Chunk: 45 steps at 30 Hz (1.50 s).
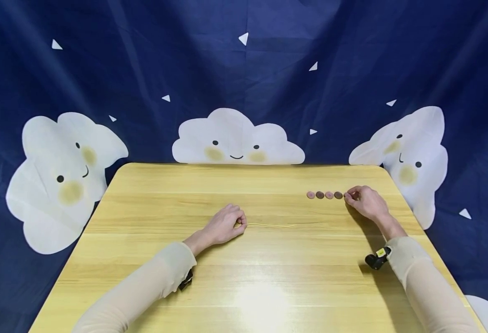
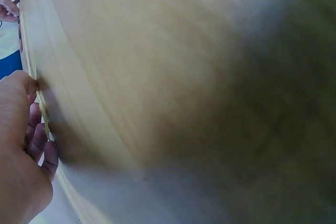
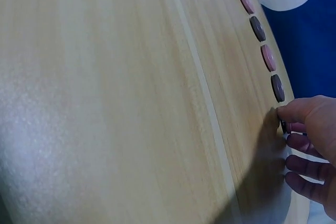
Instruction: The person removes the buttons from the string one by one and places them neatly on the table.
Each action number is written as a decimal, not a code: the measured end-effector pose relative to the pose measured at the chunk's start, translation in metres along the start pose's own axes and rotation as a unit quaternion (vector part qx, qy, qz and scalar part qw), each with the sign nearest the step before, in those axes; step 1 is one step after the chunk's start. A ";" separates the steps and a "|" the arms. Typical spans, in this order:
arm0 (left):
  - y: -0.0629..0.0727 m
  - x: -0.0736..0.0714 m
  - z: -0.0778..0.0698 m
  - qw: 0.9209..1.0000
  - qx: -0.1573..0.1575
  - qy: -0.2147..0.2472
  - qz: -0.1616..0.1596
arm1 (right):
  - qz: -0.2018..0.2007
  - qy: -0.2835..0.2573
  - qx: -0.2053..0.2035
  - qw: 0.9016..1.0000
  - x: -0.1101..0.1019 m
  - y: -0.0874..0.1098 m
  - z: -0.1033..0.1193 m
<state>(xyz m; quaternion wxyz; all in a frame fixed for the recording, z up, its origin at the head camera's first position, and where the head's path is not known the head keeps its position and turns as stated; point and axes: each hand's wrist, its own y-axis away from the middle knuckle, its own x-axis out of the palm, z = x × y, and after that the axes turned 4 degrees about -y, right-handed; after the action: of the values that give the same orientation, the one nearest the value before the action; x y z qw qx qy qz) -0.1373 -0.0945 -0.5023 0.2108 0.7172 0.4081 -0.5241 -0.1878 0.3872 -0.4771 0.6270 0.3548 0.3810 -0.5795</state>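
My left hand (image 1: 224, 224) rests near the middle of the table, thumb and index finger pinching one end of a thin yellow string (image 1: 271, 225). The string's free part lies on the wood, stretching to the right. Toward the back right, my right hand (image 1: 366, 202) pinches a small dark disc (image 3: 284, 127) between thumb and fingers, which mostly hide it. Left of that hand runs a straight row of button-like discs, alternating pink and dark brown: a pink disc (image 1: 311, 195), a dark brown disc (image 1: 320, 195), another pink disc (image 1: 329, 195) and another dark brown disc (image 1: 338, 195).
Both hands work over a light wooden table (image 1: 165, 185) with rounded back corners. Behind it hangs a dark blue curtain (image 1: 210, 60) printed with white clouds. Small black cameras sit at the wrists, the right wrist camera (image 1: 378, 259) showing below its cuff.
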 end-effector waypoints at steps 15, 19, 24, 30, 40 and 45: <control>0.000 0.001 0.001 1.000 0.004 -0.004 -0.001 | -0.008 0.000 0.002 1.000 0.000 0.001 0.000; 0.000 0.002 0.002 1.000 0.004 -0.004 0.000 | -0.007 0.000 0.002 1.000 0.001 0.001 0.000; 0.001 0.002 0.002 1.000 0.004 -0.004 0.000 | -0.008 0.000 0.002 1.000 0.002 0.001 -0.001; 0.001 0.001 0.002 1.000 0.003 -0.004 0.002 | -0.014 -0.007 -0.007 1.000 0.002 0.003 0.000; 0.002 -0.002 0.004 1.000 0.007 0.008 -0.005 | -0.038 -0.007 -0.013 0.999 0.001 0.014 0.002; 0.004 -0.006 0.007 1.000 0.015 0.015 -0.021 | -0.057 -0.002 -0.019 0.998 0.002 0.025 0.005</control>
<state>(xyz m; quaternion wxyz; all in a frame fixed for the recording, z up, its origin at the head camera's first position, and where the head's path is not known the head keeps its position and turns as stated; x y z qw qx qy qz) -0.1387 -0.1042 -0.4995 0.1833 0.7193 0.4179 -0.5237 -0.1626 0.3840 -0.4763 0.6004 0.3196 0.4098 -0.6079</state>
